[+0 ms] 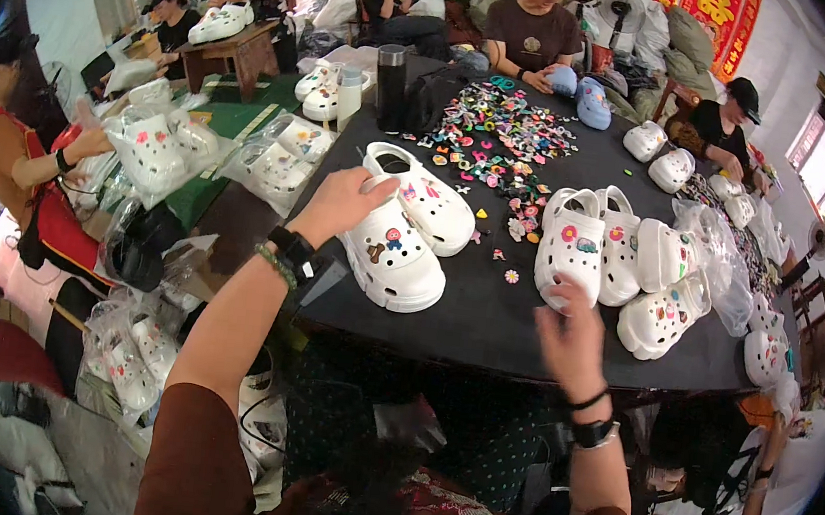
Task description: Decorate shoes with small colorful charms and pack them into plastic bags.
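Note:
My left hand [340,202] grips the heel end of a white clog [393,268] decorated with small charms, including a brown bone shape. Close behind it stands a second white clog [438,210], its pink charms partly showing. My right hand [576,343], slightly blurred, is at the toe of another white clog [573,236] with a pink flower charm. Its fingers look apart with nothing between them; whether they touch the toe I cannot tell. Beside that clog stand its mate [619,247] and another charmed white pair, one clog [666,316] lying against the other [667,254].
A heap of colourful shoe charms [506,132] spreads over the black table [485,331]. A dark bottle [390,89] and a pale bottle [349,98] stand at the far left. Clear plastic bags [719,260] lie right of the clogs. Several people work around, one handling a bagged pair [152,152].

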`<state>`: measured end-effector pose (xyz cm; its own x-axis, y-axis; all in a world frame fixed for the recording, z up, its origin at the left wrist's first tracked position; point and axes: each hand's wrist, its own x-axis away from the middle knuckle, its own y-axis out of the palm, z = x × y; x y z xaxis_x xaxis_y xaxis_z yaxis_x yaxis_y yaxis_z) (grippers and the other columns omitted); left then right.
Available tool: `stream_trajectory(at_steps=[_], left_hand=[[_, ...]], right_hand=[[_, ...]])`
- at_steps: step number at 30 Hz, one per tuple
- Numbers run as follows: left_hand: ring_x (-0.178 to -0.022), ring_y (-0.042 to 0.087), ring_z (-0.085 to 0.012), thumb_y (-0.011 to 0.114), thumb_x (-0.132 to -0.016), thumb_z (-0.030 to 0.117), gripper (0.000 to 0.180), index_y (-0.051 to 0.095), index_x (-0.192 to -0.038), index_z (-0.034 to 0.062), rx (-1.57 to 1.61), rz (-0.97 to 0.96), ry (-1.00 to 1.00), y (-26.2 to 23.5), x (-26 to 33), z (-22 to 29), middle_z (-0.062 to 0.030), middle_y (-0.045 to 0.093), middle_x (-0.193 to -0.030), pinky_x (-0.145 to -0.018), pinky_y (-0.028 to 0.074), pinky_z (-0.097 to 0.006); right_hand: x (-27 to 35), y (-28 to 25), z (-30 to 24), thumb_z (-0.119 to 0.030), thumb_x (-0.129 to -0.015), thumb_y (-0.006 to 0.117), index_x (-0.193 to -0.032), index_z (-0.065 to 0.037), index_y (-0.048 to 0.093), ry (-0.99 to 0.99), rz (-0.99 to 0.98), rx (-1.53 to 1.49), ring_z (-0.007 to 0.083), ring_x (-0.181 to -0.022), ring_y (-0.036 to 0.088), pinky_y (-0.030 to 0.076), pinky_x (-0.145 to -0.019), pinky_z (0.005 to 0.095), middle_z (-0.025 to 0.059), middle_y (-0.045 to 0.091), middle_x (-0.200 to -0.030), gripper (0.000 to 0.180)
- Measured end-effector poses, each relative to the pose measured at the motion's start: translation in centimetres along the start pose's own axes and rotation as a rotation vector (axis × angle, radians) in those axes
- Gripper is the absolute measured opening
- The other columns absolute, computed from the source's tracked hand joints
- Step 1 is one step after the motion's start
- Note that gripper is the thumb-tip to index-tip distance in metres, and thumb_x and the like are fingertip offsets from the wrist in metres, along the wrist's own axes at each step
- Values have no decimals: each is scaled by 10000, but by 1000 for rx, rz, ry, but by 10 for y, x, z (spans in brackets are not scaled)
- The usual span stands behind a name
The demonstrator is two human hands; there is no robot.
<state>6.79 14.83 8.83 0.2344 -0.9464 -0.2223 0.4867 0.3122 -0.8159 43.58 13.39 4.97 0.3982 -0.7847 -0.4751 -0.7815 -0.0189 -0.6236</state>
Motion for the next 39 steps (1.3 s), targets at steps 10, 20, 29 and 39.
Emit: stream_trajectory(at_steps=[10, 20, 29, 39], left_hand=[[-666, 629, -186, 717, -719, 580, 621, 705, -825, -32, 223, -444, -204, 1, -6, 2, -125, 676, -754, -626, 483, -334], [-707, 682, -298, 686, -807, 345, 392, 681, -838, -46, 349, 58, -149, 39, 8, -31, -189, 678, -731, -655, 494, -384], [-686, 669, -331, 705, -753, 505, 544, 690, -766, -39, 125, -41, -116, 38, 9, -16, -188, 665, -677, -647, 493, -411], [-756, 681, -309, 692, -772, 485, 635, 641, -835, -145, 198, -191, -229, 29, 4, -6, -267, 662, -779, -683, 494, -414]], right_hand=[[4, 104, -39, -179, -753, 756, -1362, 11, 331, -183, -191, -71, 462, -1198, 405, 378, -1019, 474, 306, 322, -1350, 766], [-19, 134, -33, -51, -745, 719, -1425, -109, 325, -187, -159, -38, 482, -1211, 372, 377, -1013, 491, 294, 276, -1401, 788], [-54, 81, 21, -5, -797, 615, -1138, -11, 545, -138, -162, -76, 302, -821, 637, 523, -724, 368, 184, 604, -988, 348], [-109, 73, 81, -47, -803, 557, -840, 14, 586, -72, -346, 320, 359, -842, 625, 513, -740, 434, 207, 620, -837, 78]])
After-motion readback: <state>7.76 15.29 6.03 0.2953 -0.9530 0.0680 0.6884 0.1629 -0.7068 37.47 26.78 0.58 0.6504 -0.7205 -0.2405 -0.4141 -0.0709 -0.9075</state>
